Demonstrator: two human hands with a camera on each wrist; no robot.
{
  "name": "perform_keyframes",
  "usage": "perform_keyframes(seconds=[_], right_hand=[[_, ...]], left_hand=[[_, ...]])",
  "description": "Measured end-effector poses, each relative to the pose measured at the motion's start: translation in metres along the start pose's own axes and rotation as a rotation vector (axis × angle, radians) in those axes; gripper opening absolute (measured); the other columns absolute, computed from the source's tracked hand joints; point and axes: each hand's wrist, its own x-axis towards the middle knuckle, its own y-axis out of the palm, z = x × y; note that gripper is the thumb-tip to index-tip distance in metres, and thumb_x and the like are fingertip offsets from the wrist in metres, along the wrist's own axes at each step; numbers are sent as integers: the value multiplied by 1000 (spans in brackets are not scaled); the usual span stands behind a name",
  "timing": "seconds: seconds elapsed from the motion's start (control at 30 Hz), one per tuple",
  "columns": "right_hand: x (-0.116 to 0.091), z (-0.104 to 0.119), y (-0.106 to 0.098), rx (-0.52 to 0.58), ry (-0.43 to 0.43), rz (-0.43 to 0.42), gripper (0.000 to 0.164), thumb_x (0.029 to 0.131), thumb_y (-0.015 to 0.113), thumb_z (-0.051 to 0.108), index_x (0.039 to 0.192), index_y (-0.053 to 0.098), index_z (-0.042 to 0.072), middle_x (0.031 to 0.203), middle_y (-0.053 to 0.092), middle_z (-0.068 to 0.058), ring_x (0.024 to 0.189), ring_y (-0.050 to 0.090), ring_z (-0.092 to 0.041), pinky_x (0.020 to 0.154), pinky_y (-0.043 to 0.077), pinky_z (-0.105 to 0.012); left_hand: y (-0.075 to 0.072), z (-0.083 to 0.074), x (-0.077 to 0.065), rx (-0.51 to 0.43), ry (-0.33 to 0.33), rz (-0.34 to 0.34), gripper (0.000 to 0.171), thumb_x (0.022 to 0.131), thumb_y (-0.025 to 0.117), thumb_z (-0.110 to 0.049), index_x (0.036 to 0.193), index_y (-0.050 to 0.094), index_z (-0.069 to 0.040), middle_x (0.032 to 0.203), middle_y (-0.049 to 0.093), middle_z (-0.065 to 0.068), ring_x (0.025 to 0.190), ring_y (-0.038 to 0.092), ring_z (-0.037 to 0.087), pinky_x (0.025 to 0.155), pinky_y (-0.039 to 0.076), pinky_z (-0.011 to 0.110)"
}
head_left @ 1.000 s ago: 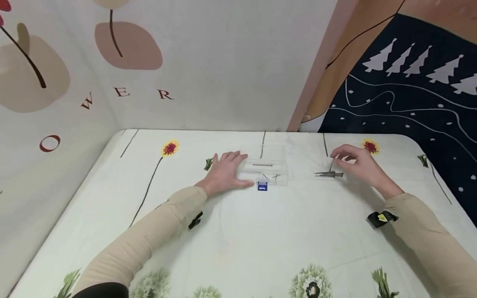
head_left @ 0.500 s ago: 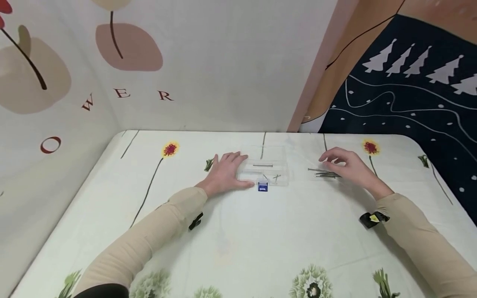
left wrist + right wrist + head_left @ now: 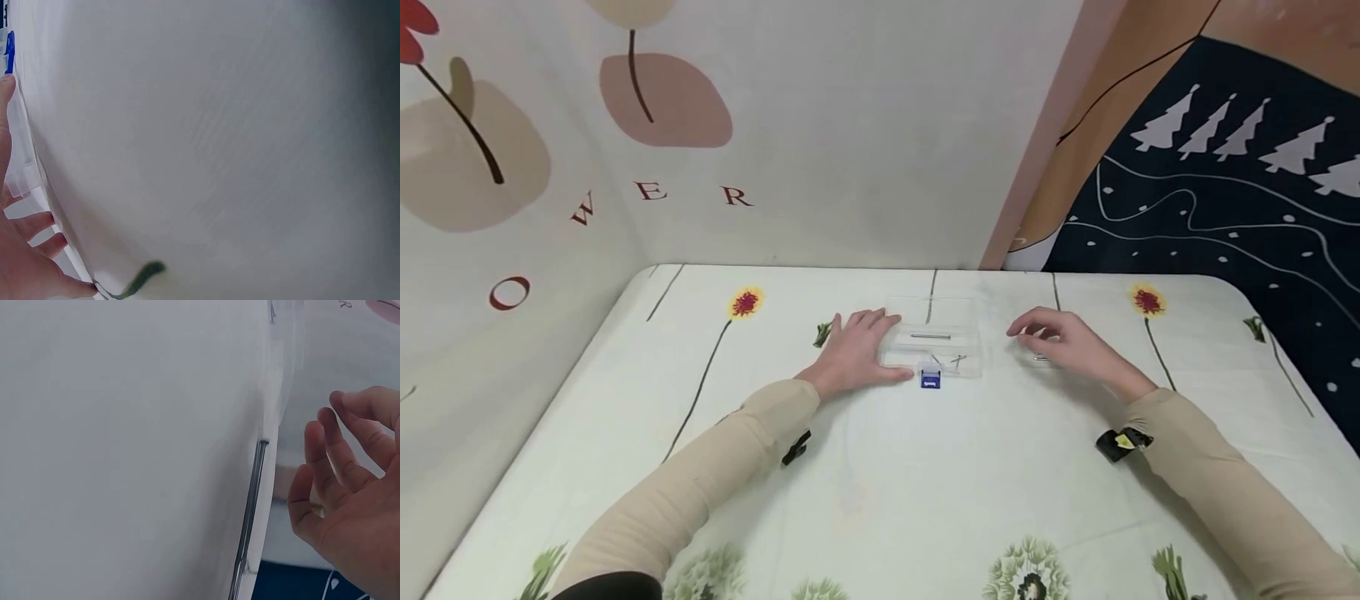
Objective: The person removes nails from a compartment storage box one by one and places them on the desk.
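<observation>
Your desk (image 3: 880, 492) is whitish with printed flowers (image 3: 747, 303). You've got a clear plastic box (image 3: 976, 346) sitting on it, some nails (image 3: 252, 503) lying nearby.

Your box (image 3: 966, 333) looks like clear, smooth, glossy plastic, with a blue plastic latch (image 3: 931, 379) at its 6 o'clock. The nail (image 3: 940, 337) inside is grey metal; the nails (image 3: 251, 500) at the box's 3 o'clock are smooth metal with a dull shine. Your sleeves (image 3: 700, 468) are matt, creased cloth. The table cover (image 3: 880, 500) looks smooth and matt, like the dark drape (image 3: 1232, 200) at 2 o'clock.
</observation>
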Motion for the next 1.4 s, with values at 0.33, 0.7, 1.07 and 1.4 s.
perform_keyframes(seconds=[0.33, 0.7, 1.07, 1.4], right_hand=[[21, 9, 21, -10, -63, 72, 17, 94, 60, 6, 109, 69, 4, 117, 59, -11, 108, 51, -26, 89, 44, -45], [44, 25, 46, -81, -140, 147, 19, 91, 65, 6, 108, 72, 7, 126, 52, -15, 122, 39, -33, 100, 34, -52], [72, 38, 69, -138, -259, 223, 23, 91, 62, 7, 111, 71, 11, 133, 49, -16, 125, 38, -35, 100, 32, -54], [84, 45, 80, -103, -239, 283, 26, 93, 61, 10, 118, 68, 9, 139, 44, -17, 126, 37, -33, 102, 35, -50]], left_hand=[[1, 1, 0, 3, -6, -4, 95, 76, 66, -68, 149, 37, -16, 154, 30, 13, 138, 28, 34, 107, 13, 68], [-1, -2, 2, -16, -9, 4, 95, 75, 67, -68, 149, 38, -15, 154, 31, 13, 138, 28, 35, 108, 12, 67], [2, 1, 3, -4, -2, -9, 93, 75, 68, -68, 147, 41, -15, 151, 35, 13, 136, 31, 34, 106, 16, 69], [1, 1, 2, -6, 0, -8, 93, 76, 67, -67, 147, 41, -14, 151, 35, 15, 137, 30, 35, 106, 15, 69]])
